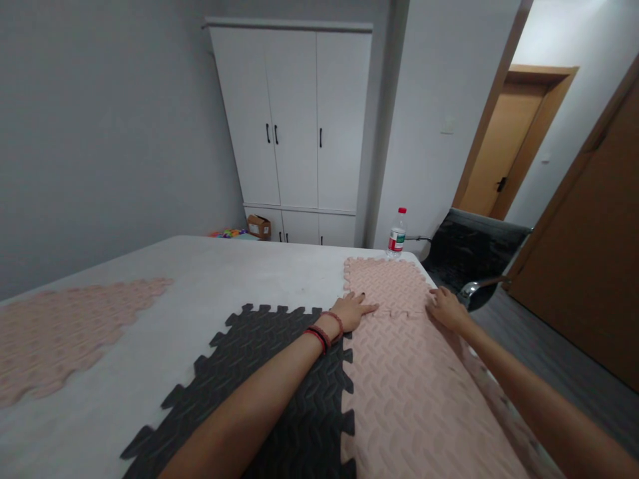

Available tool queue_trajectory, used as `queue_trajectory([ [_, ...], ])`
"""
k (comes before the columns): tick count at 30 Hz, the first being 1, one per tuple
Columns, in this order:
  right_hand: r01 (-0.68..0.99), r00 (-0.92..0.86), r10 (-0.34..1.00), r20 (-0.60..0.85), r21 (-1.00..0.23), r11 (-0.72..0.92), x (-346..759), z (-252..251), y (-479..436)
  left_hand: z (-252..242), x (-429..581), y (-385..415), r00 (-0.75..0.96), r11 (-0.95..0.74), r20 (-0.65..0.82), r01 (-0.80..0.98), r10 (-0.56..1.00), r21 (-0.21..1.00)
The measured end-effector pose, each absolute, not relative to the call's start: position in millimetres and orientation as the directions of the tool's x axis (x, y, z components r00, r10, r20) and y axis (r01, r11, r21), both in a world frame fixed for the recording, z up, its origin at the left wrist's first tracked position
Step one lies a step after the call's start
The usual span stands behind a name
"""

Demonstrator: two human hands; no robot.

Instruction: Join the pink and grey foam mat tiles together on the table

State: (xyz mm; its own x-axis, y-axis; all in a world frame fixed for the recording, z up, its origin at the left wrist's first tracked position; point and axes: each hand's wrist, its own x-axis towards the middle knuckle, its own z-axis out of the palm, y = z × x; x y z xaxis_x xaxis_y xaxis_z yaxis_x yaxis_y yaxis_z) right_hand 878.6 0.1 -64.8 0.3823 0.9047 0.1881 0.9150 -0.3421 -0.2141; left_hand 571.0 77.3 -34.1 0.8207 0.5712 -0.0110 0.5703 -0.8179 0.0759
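Note:
My left hand (352, 311) lies flat with its fingers spread. It rests over the seam where a small pink foam mat tile (384, 279) meets a larger pink foam mat tile (404, 392). At the right end of that seam, my right hand (446, 308) has its bent fingers closed on the edge of the pink foam; its far fingertips are hidden. Under my left forearm is a black foam mat tile (299, 392) with interlocking teeth, lying along the left side of the larger pink tile. The larger tile's right side bends down over the table edge.
Another pink foam piece (74, 326) lies at the left on the white table (239, 273). A water bottle (397, 234) with a red cap stands at the far right corner. Beyond the right edge is a black chair (469, 253); a white wardrobe (294, 120) stands behind.

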Motion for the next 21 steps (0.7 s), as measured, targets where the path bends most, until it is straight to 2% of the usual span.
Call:
queue_trajectory([
  [4,0.93,0.3,0.949,0.099,-0.25,-0.268,841.3,-63.2,17.4,-33.5,570.3,77.9,0.834,-0.83,-0.017,0.55,0.551,0.089],
  [11,0.949,0.251,0.961,-0.118,-0.164,-0.269,824.7,-73.7,24.0,-37.8,565.8,74.3,0.836,-0.826,-0.045,0.548,0.547,0.128],
  [21,0.939,0.304,0.941,-0.149,-0.122,-0.322,819.5,-70.9,24.5,-19.9,550.2,39.5,0.796,-0.787,0.003,0.598,0.605,0.151],
])
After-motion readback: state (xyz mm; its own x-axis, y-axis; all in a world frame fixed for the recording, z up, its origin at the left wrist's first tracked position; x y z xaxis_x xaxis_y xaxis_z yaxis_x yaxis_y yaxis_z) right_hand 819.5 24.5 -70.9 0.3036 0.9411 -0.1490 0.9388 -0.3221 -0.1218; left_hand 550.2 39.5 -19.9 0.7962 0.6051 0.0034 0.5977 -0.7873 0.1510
